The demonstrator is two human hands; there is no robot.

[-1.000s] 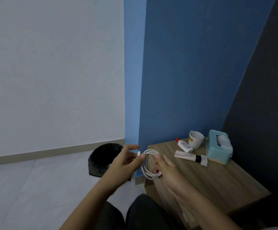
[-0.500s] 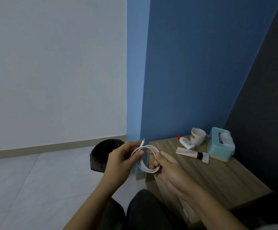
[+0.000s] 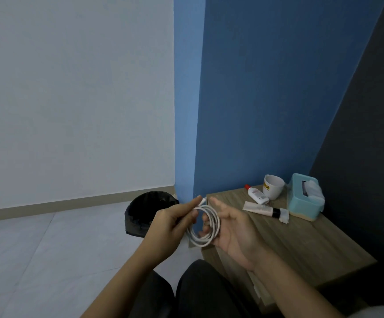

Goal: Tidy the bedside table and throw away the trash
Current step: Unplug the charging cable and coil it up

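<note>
A white cable [image 3: 207, 235], wound into a small coil, hangs between my hands just off the left front corner of the wooden bedside table [image 3: 301, 246]. My left hand [image 3: 170, 226] pinches the cable's plug end between thumb and fingertips. My right hand [image 3: 234, 230] is turned palm up, with its lower fingers curled through the coil and the index finger stretched out above it. A black lined trash bin [image 3: 145, 212] stands on the floor behind my left hand.
At the back of the table stand a white mug [image 3: 273, 187] and a teal tissue box [image 3: 301, 200]. A small red-capped bottle [image 3: 257, 195], a black-capped tube [image 3: 261, 208] and a white scrap [image 3: 284, 216] lie there. Blue wall behind, dark panel at right.
The coil has been turned and now hangs lower on my right fingers. My right hand has rolled palm up, and my left hand has slid to the plug end.
</note>
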